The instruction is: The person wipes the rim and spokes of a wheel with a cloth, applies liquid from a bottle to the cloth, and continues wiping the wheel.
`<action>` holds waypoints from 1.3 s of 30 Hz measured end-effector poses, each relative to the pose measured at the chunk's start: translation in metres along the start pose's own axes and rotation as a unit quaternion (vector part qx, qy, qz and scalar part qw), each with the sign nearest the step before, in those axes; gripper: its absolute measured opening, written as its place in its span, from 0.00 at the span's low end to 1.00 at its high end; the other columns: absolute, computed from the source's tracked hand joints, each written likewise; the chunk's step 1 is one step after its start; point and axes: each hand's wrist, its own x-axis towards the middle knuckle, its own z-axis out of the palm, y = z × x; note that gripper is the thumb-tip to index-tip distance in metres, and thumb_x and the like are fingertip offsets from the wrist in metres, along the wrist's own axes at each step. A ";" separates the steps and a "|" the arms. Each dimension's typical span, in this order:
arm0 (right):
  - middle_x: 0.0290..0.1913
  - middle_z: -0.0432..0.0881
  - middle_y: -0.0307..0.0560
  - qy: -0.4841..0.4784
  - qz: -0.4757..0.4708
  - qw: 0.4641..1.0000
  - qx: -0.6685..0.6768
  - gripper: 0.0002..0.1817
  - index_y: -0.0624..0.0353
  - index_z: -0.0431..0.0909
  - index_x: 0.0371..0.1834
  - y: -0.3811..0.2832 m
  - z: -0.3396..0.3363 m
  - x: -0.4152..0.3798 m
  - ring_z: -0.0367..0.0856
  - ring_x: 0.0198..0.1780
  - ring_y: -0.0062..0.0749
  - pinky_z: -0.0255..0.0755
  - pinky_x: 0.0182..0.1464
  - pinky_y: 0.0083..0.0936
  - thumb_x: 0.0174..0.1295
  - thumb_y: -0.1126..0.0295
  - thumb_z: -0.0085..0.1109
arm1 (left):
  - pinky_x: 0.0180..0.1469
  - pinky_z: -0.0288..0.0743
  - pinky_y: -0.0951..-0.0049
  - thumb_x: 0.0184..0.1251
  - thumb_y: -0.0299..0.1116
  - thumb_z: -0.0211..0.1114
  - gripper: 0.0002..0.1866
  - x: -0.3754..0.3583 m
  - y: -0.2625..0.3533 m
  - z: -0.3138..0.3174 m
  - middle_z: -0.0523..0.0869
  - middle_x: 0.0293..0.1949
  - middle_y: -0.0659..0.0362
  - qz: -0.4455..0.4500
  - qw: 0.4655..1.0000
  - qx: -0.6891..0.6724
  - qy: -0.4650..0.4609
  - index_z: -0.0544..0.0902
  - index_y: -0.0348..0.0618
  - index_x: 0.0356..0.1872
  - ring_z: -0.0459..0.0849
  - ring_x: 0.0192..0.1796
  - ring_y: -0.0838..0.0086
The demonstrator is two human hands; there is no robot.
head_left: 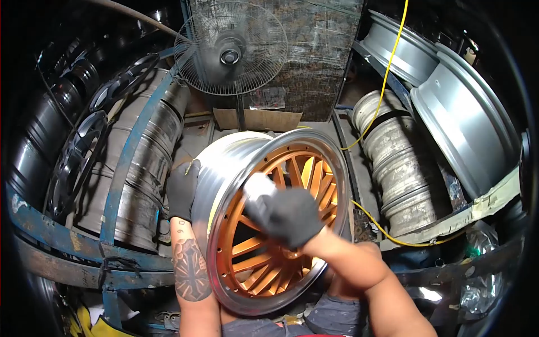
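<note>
I hold the wheel (pixel 275 219) upright across my lap, its orange spokes (pixel 264 264) facing me and its silvery lip (pixel 222 224) running round the outside. My left hand (pixel 182 190), in a dark glove, sits on the back of the barrel at about nine o'clock, fingers wrapped flat against the metal to steady it. My right hand (pixel 289 216), also gloved, lies over the spokes a little above the hub, its fingers curled down and pressed together on a pale cloth (pixel 259 185) that pokes out toward eleven o'clock, just by the lip.

The lip shines from about seven o'clock round to one o'clock, and the spokes look clean and evenly coloured where I can see them. My own hand and forearm cover the middle and the lower right, so I cannot say how those parts stand. I judge the rubbing is well along on the face, with the stretch under my hand in work now; the rest looks near done, though the blur there makes that only a guess.

Behind the wheel, at twelve o'clock, stands a fan (pixel 230 48). Bare wheels are stacked at nine o'clock (pixel 140 185) and at two o'clock (pixel 396 168), with a yellow cable (pixel 387 73) hanging down on the right.
</note>
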 end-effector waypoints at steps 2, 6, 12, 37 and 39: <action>0.17 0.77 0.48 0.010 -0.077 0.993 0.090 0.17 0.50 0.83 0.24 -0.024 0.013 -0.012 0.79 0.17 0.43 0.69 0.20 0.40 0.66 0.54 0.61 | 0.40 0.73 0.57 0.73 0.50 0.59 0.24 -0.001 0.001 0.003 0.84 0.31 0.41 0.011 1.000 -0.017 0.010 0.85 0.34 0.39 0.83 0.34 0.49; 0.17 0.76 0.46 0.042 -0.061 0.993 -0.096 0.14 0.50 0.82 0.20 0.035 0.001 0.008 0.77 0.18 0.42 0.68 0.20 0.40 0.60 0.56 0.66 | 0.39 0.73 0.59 0.74 0.49 0.60 0.23 -0.007 0.002 0.001 0.83 0.30 0.41 0.006 0.999 -0.039 0.010 0.84 0.32 0.39 0.81 0.31 0.55; 0.18 0.78 0.48 -0.029 -0.127 0.988 0.082 0.13 0.49 0.81 0.22 -0.011 -0.004 -0.007 0.79 0.18 0.44 0.68 0.21 0.42 0.60 0.56 0.63 | 0.39 0.72 0.60 0.74 0.48 0.60 0.22 -0.001 -0.009 0.006 0.82 0.29 0.42 0.013 0.998 -0.061 0.007 0.83 0.33 0.39 0.78 0.30 0.55; 0.17 0.75 0.44 0.033 -0.095 0.992 0.082 0.09 0.51 0.82 0.24 0.000 0.014 0.004 0.78 0.18 0.41 0.69 0.21 0.37 0.54 0.61 0.71 | 0.49 0.77 0.54 0.71 0.52 0.59 0.25 0.003 -0.018 0.007 0.87 0.41 0.41 -0.009 0.999 0.022 0.022 0.86 0.36 0.45 0.85 0.46 0.43; 0.19 0.76 0.43 0.009 -0.091 0.991 -0.093 0.10 0.51 0.83 0.27 0.039 0.006 0.009 0.80 0.20 0.40 0.72 0.22 0.39 0.57 0.59 0.70 | 0.49 0.77 0.53 0.71 0.53 0.59 0.25 -0.002 -0.005 0.003 0.87 0.41 0.41 -0.006 0.999 0.024 0.031 0.87 0.38 0.44 0.85 0.45 0.43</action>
